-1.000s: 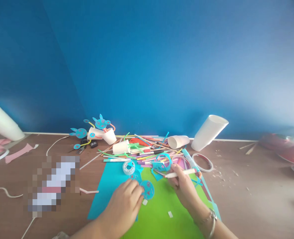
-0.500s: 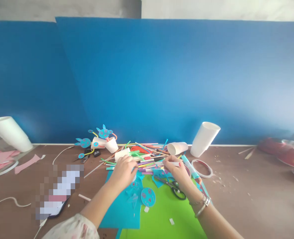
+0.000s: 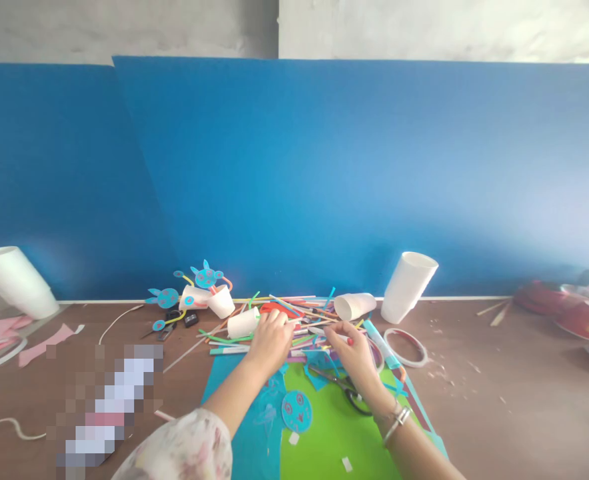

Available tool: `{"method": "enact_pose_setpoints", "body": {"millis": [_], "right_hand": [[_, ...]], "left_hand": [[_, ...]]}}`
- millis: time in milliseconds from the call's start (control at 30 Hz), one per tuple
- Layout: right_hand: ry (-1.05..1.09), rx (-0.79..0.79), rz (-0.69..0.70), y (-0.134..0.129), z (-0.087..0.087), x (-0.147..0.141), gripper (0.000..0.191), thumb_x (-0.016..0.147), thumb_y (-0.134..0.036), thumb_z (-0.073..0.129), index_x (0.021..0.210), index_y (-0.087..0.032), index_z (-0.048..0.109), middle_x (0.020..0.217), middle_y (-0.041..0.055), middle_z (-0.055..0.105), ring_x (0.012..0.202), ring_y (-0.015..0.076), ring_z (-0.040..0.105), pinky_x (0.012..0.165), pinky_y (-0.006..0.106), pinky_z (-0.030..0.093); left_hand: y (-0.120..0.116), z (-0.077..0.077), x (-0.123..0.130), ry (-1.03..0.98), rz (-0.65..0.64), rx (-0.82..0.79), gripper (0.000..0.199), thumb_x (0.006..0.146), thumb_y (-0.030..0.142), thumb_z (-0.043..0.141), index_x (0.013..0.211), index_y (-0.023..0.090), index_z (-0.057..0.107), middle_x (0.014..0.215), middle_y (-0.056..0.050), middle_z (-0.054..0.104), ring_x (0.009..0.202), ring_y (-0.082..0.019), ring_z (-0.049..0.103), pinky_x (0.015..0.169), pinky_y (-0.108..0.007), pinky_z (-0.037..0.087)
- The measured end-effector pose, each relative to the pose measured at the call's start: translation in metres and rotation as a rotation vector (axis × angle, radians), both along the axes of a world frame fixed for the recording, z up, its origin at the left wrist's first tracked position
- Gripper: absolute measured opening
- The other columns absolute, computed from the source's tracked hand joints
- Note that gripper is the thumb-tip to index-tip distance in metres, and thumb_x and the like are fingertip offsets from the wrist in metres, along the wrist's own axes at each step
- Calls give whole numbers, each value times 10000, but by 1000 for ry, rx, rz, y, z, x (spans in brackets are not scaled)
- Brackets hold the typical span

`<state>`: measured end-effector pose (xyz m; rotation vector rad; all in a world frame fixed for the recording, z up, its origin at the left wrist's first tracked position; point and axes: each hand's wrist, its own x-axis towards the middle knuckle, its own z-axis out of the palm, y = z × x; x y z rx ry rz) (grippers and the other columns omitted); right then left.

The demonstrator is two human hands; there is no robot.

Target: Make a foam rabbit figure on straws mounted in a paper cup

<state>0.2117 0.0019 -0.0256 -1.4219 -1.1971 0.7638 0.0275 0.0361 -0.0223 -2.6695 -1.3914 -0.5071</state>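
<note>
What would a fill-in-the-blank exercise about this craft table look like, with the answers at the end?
The white marker in the right hand has a ____ end.
A silvery bracelet circles the ____ wrist.
The scissors lie nearer the ____ hand.
The panel standing behind the table is ____.

Missing words: red; right; right; blue.
</note>
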Motion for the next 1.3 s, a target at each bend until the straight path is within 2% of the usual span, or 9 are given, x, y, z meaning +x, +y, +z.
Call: {"method": "enact_pose_setpoints", "body": {"millis": [167,333,433,533,633,767,1000,1167,1300], "right_hand": [[6,31,-16,-1,-4,1,282,735,-456,610,649,-192,561,598,19,590,535,163,543,482,261,439],[-17,70,-7,-1,-5,3,265,766,-424,599,646,-190,565,613,21,593,582,169,549,528,262,446],[0,123,-14,-7,-2,0,262,801,-436,579,701,-194,574,661,26,614,649,192,574,585,275,456],[-45,246,-5,-17,1,-5,225,867,-398,520,783,-200,586,710,30,629,698,197,581,644,288,448],[-198,390,69,-25,2,-11,182,887,-312,493,777,-209,594,717,30,629,694,192,572,671,305,424],[-356,490,164,-30,3,-16,163,882,-241,474,762,-220,582,708,28,633,672,192,560,677,329,404],[-369,485,195,-30,3,-18,130,878,-229,496,787,-218,588,728,32,633,690,194,562,677,327,406],[-181,305,223,-32,-1,-23,216,912,-337,469,804,-208,605,696,26,616,622,176,536,580,288,403],[-85,244,209,-31,1,-26,279,909,-404,472,770,-197,597,679,24,596,601,161,508,559,273,401]], "left_hand": [[20,-13,24,-55,17,-55,199,878,149,470,905,146,667,948,-146,633,1005,-292,522,857,-420,368],[21,-16,26,-277,40,-153,143,826,111,512,830,153,648,907,-126,650,1011,-291,540,916,-454,357],[16,-8,21,-540,92,-229,210,855,169,476,996,168,631,985,-115,654,1051,-277,540,927,-442,372],[12,1,17,-947,163,-431,318,886,308,432,1126,162,581,957,-100,668,927,-232,615,771,-342,455],[6,7,16,-1259,196,-664,413,816,502,507,979,139,620,781,-77,676,701,-190,646,563,-257,425],[-2,10,17,-1508,179,-861,464,616,575,691,795,151,627,710,-51,668,656,-172,641,516,-221,383],[-14,12,17,-1641,155,-982,405,564,473,774,756,147,630,666,-17,659,622,-135,606,565,-224,396],[-22,12,18,-1717,138,-947,392,576,445,790,781,156,623,706,-11,676,686,-140,623,636,-234,433],[-25,10,21,-1705,141,-927,403,594,469,775,779,157,598,710,-24,681,690,-159,639,665,-259,461]]}}
